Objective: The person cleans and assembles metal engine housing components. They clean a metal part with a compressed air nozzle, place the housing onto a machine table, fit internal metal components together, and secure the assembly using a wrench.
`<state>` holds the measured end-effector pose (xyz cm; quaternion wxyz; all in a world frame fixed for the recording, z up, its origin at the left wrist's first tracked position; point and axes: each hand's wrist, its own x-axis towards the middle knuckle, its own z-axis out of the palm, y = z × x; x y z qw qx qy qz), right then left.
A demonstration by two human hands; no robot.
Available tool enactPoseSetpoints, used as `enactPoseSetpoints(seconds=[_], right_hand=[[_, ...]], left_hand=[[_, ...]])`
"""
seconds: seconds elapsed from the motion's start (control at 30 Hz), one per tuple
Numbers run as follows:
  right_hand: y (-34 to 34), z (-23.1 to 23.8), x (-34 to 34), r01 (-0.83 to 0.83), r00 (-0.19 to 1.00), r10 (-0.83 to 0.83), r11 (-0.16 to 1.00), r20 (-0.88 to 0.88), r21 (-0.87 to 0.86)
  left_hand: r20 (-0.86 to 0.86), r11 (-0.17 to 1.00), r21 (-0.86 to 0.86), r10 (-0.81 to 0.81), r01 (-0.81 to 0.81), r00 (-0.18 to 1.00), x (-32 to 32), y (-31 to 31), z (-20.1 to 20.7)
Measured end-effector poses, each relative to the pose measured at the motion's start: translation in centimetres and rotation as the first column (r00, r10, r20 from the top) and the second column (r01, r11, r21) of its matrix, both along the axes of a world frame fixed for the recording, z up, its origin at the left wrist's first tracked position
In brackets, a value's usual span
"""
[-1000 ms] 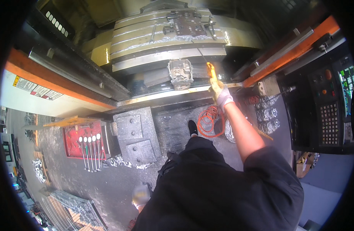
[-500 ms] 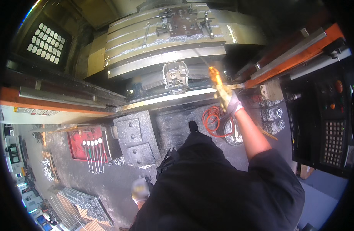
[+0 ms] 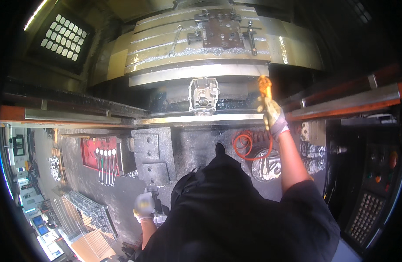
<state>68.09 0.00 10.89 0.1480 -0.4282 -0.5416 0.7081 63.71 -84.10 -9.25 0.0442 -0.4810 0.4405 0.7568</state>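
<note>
Silvery chips fleck the slotted machine table point(image 3: 161, 62) beyond the cast metal housing point(image 3: 203, 94), with an open-ended wrench point(image 3: 175, 40) lying to the housing's far left and a dark fixture plate point(image 3: 222, 34) behind it. From where I stand, the worker's right arm reaches forward almost straight, bringing the gloved right hand point(image 3: 273, 115) level with the housing's right side, well apart from it. That hand is wrapped around an orange air gun point(image 3: 265, 86), its head aimed toward the table. Coiled red hose point(image 3: 239, 149) loops below and right of the housing. The gloved left hand point(image 3: 142, 215) hangs low, left of the housing and nearer the body; blur there hides whether it grips anything.
</note>
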Motion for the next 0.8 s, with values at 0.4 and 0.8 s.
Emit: enactPoseSetpoints(seconds=[0.4, 0.8], right_hand=[[16.4, 4.7, -12.1, -0.294, 0.935, 0.248, 0.942, 0.252, 0.162], [25.6, 9.6, -30.8, -0.432, 0.843, 0.36, 0.896, 0.4, 0.102]], left_hand=[[0.029, 0.993, -0.02, 0.118, -0.117, 0.993, 3.8, 4.4, 2.0], [0.238, 0.933, -0.338, -0.044, 0.125, 0.97, 10.8, 3.4, 2.8]])
